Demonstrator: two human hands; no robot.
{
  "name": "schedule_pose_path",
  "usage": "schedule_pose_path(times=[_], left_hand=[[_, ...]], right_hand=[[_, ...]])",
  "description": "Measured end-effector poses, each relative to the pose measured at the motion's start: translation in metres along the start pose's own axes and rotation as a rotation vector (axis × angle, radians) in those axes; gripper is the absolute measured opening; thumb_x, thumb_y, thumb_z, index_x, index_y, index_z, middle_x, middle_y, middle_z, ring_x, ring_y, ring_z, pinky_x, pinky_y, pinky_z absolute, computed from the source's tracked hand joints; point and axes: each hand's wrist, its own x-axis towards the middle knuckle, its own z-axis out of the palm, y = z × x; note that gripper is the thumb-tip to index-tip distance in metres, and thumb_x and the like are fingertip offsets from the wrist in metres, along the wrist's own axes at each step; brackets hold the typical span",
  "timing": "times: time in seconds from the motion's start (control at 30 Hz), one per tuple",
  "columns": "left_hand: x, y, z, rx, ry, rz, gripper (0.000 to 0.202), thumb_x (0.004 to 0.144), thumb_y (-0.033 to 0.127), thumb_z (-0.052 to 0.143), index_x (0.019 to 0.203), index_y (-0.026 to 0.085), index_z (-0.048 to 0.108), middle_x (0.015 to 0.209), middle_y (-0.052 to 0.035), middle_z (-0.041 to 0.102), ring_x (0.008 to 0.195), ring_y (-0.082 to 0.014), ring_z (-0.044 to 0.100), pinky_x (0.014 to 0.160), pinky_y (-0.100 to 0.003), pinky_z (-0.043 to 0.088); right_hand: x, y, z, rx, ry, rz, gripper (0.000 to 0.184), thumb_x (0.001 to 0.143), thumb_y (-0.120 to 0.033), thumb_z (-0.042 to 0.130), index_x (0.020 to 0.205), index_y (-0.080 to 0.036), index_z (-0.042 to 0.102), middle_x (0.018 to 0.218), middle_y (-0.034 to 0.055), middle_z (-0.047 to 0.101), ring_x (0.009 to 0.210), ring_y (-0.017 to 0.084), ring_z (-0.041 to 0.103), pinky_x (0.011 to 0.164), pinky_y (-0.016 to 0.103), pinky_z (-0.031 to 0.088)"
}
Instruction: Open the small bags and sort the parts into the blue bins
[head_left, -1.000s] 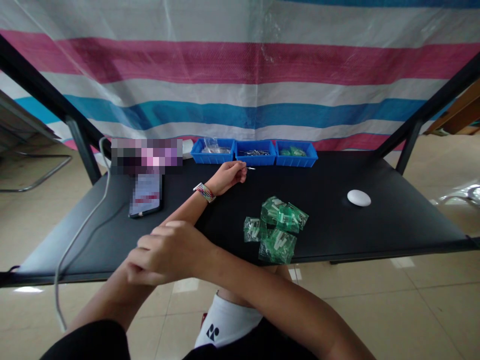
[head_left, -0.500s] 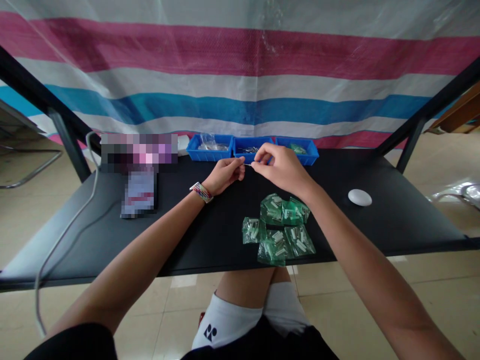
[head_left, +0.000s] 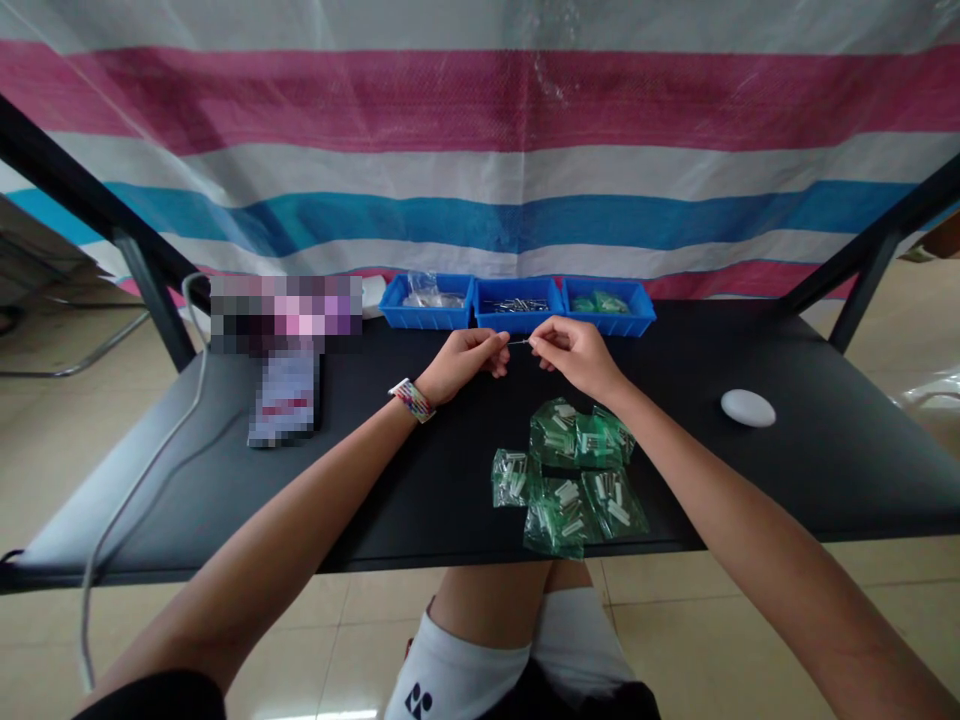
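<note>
A thin metal screw (head_left: 518, 343) spans the small gap between my two hands, just in front of the blue bins. My left hand (head_left: 469, 362) pinches its left end between thumb and fingers. At the other end, the thumb and forefinger of my right hand (head_left: 574, 352) close on the tip; any small part there is too tiny to make out. Behind the hands, the middle blue bin (head_left: 517, 320) holds several similar silver pieces. Nearer the table's front edge lie several green plastic bags (head_left: 553, 515) with white plugs and metal pieces inside.
The left blue bin (head_left: 426, 318) contains clear bags, the right blue bin (head_left: 611, 323) green ones. A white oval object (head_left: 748, 408) rests on the black table (head_left: 697, 440) at right. A blurred-out item (head_left: 283, 395) and a pale cable (head_left: 142, 480) are at left.
My right hand has come down and away from the front of the middle bin, uncovering its metal pieces. Both hands still pinch the screw. The view has shifted slightly.
</note>
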Motion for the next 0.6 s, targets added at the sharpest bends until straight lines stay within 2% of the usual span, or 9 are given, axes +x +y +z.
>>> schedule_pose_path(times=[0.1,0.27,0.4,0.6], left_hand=[[-0.002,0.001,0.001,0.078,-0.062,0.064,0.039,0.092,0.051,0.083,0.091,0.015,0.069,0.079,-0.0028,0.070,0.065,-0.0119,0.070,0.064,-0.023,0.057],[-0.002,-0.001,0.003,0.079,-0.037,0.125,0.039,0.092,0.046,0.082,0.108,0.016,0.063,0.086,-0.0010,0.069,0.064,-0.0135,0.074,0.059,-0.024,0.060],[-0.002,-0.001,0.005,0.112,-0.013,0.154,0.036,0.093,0.044,0.081,0.105,0.016,0.063,0.084,-0.0002,0.067,0.063,-0.0130,0.073,0.057,-0.023,0.059],[-0.003,-0.001,0.008,0.164,0.016,0.183,0.029,0.096,0.042,0.077,0.097,0.016,0.064,0.081,-0.0011,0.066,0.060,-0.0120,0.070,0.054,-0.023,0.057]], right_hand=[[0.003,0.006,-0.007,-0.021,-0.009,0.011,0.040,0.087,-0.058,0.080,0.087,-0.019,0.073,0.076,0.0025,0.072,0.060,0.014,0.065,0.055,0.025,0.052],[0.008,0.019,-0.015,-0.005,-0.051,0.039,0.047,0.086,-0.065,0.080,0.087,-0.019,0.075,0.075,0.0029,0.073,0.057,0.013,0.064,0.051,0.024,0.051],[0.012,0.027,-0.019,0.029,-0.072,0.045,0.048,0.086,-0.066,0.081,0.091,-0.019,0.078,0.076,0.0030,0.073,0.058,0.013,0.064,0.052,0.024,0.051],[0.014,0.026,-0.021,0.055,-0.103,0.062,0.038,0.087,-0.056,0.080,0.092,-0.019,0.079,0.078,0.0034,0.076,0.060,0.012,0.064,0.055,0.023,0.051]])
